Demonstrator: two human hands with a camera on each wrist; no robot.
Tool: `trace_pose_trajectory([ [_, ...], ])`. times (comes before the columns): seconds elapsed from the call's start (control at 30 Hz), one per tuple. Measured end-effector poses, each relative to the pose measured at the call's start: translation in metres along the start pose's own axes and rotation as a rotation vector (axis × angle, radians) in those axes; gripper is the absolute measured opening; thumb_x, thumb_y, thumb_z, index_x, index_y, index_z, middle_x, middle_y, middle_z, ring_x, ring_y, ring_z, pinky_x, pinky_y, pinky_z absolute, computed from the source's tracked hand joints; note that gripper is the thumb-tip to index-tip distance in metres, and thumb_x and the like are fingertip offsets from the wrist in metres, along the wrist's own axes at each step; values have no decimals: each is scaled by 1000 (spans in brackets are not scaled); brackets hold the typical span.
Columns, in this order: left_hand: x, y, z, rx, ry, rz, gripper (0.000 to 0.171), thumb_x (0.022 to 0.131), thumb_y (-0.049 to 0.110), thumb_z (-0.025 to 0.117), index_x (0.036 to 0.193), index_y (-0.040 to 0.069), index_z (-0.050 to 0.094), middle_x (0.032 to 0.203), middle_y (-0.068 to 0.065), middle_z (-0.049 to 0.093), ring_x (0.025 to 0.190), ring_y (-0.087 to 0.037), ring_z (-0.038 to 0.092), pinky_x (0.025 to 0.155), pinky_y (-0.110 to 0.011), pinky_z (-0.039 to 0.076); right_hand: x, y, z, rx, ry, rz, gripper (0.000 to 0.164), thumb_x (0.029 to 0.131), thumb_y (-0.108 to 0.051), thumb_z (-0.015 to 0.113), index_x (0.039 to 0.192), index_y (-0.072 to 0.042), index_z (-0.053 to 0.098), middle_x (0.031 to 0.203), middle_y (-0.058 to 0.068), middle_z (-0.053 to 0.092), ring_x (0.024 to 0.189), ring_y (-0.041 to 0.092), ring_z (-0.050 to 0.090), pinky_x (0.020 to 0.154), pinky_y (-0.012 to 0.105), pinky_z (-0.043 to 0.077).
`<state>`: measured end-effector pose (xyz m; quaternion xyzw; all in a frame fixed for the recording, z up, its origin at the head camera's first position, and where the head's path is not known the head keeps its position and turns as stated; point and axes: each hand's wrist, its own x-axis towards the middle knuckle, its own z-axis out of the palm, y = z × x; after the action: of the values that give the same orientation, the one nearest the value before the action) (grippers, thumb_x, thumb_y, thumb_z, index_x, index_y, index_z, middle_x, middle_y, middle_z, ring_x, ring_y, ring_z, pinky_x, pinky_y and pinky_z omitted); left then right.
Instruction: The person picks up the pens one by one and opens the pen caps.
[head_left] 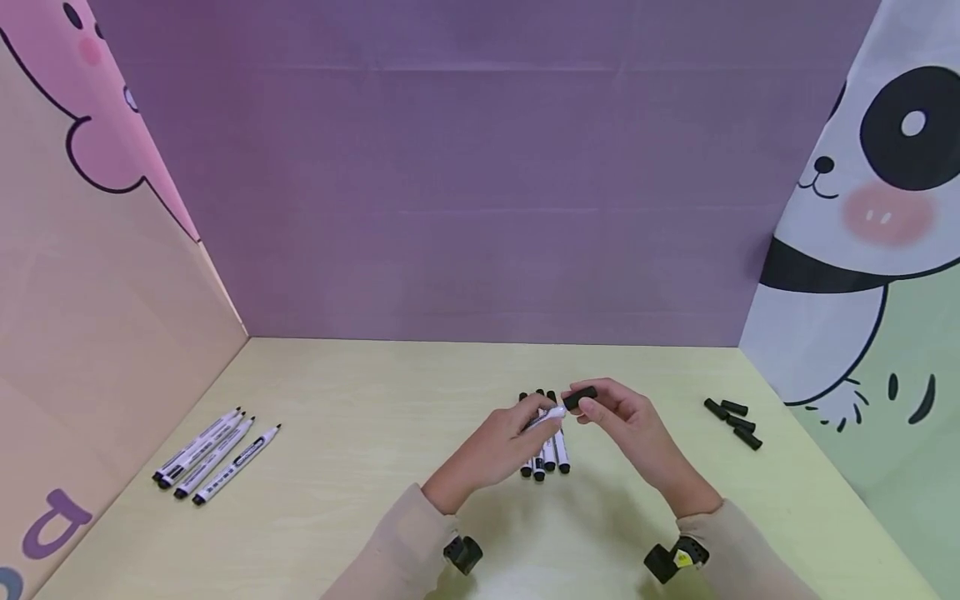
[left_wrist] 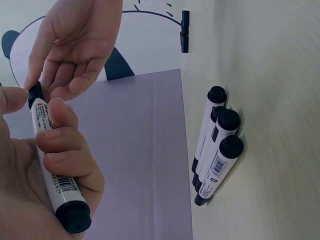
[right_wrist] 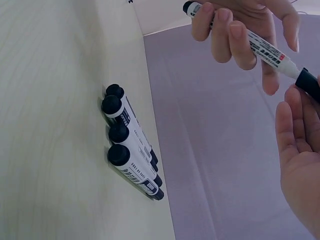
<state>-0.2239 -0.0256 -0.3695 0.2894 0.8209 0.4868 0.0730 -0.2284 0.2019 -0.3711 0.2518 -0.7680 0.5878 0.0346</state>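
My left hand [head_left: 491,450] grips a white marker [right_wrist: 267,51], fingers curled round its barrel and its black end toward the palm. At the marker's other end my right hand [head_left: 633,429] pinches a black cap [head_left: 581,397] between thumb and fingers. In the right wrist view the cap sits right at the marker's tip, in line with the barrel, with a pale neck showing beside it. Below both hands several capped white markers [left_wrist: 220,165] lie side by side on the table, partly hidden by the left hand in the head view.
At the table's left lie several white markers [head_left: 236,464] without caps, tips pointing away. Several loose black caps [head_left: 741,423] lie in a small cluster at the right. A purple panel [head_left: 480,208] stands along the table's back edge, with printed side panels left and right.
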Motion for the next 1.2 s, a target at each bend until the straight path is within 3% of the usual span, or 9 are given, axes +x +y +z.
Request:
trace_pose_trajectory([
  [0.17,1,-2,-1,-16,7,-5,28,105,40,46,126,20,48,86,0,62,71,-17,58,59,-29,44,0,-3,-4,-14,46,4,29,104,-18,56,130,-6,61,120,9,67,102,20,65,91,30,52],
  [0.37,2,-3,-5,-5,27,0,30,105,38,45,124,13,46,85,3,63,79,-27,60,63,-29,43,0,-4,-7,11,58,6,32,105,-18,55,133,-3,58,120,14,66,102,21,66,91,30,53],
  [0.53,0,-6,-11,12,39,-13,28,106,38,43,120,13,44,88,7,66,79,-17,58,71,-32,43,0,-3,-9,55,52,-6,35,106,-16,53,136,1,55,117,10,65,101,20,68,91,31,53],
  [0.83,0,-8,-17,3,51,-7,23,104,31,45,117,12,44,96,2,72,68,-13,44,62,-30,35,0,-3,-11,78,47,-1,36,104,-13,57,137,1,55,116,12,63,102,19,69,92,32,53],
  [1.07,-4,-11,-22,-40,76,-17,21,104,27,47,119,12,48,102,1,71,88,-18,64,76,-34,49,-2,-1,-12,60,63,25,39,100,-12,64,137,-2,54,117,8,67,104,22,68,92,30,52],
  [1.2,-6,-13,-28,-63,91,2,21,105,24,52,120,9,49,103,0,66,86,-20,64,76,-35,55,-2,-1,-12,75,77,35,34,99,-11,65,130,-1,56,114,5,69,102,20,69,92,29,52],
])
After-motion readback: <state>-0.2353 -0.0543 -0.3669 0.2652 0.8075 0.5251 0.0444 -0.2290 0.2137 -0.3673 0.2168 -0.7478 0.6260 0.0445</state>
